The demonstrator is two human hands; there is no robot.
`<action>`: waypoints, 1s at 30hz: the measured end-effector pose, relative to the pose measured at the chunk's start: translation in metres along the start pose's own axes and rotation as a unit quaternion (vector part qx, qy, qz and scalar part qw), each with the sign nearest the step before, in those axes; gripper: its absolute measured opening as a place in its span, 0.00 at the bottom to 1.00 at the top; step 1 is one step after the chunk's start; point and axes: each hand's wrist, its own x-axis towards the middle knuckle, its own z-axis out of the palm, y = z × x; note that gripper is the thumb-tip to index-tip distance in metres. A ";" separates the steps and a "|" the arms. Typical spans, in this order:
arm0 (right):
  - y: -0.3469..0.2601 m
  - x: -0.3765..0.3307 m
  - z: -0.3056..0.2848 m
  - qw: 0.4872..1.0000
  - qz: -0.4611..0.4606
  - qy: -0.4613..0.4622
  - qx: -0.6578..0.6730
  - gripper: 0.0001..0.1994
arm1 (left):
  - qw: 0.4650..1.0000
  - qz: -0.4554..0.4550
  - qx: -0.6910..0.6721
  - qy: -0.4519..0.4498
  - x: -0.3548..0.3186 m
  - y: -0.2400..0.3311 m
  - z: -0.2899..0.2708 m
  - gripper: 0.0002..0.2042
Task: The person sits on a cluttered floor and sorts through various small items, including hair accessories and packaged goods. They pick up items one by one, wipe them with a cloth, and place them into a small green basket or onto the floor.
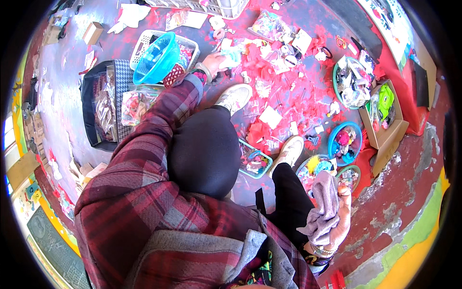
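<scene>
I look down on my own body seated on a floor strewn with craft bits. My left hand (215, 61) reaches far forward in a plaid sleeve and grips a pale blue-white bundle (232, 55) near a white basket (144, 39) that holds a blue plastic bowl (156, 57). My right hand (340, 216) is raised at my right side and holds a crumpled lilac-grey cloth (323, 209). My white shoes (234, 98) (290, 151) rest on the floor among the scraps.
Red paper scraps (288, 91) cover the floor ahead. Round bowls of colourful pieces (344, 140) and a cardboard box (385, 120) stand at the right. A small teal tray (254, 161) lies between my legs. A dark bag with clear packets (103, 108) sits left.
</scene>
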 end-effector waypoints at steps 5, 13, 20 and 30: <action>0.007 -0.001 -0.006 0.999 -0.028 -0.045 0.012 0.15 | 0.963 -0.019 -0.206 -0.171 -0.029 0.022 0.006 0.14; 0.010 -0.006 -0.006 0.996 -0.030 -0.063 -0.060 0.11 | 0.922 -0.002 -0.103 -0.373 -0.072 0.048 0.045 0.11; 0.011 -0.004 -0.004 0.948 -0.055 -0.069 -0.306 0.16 | 0.764 0.018 0.197 -0.614 -0.123 0.078 0.121 0.15; 0.033 0.009 0.003 0.919 -0.009 -0.116 -0.378 0.20 | 0.612 0.212 0.200 -0.736 -0.198 0.122 0.191 0.13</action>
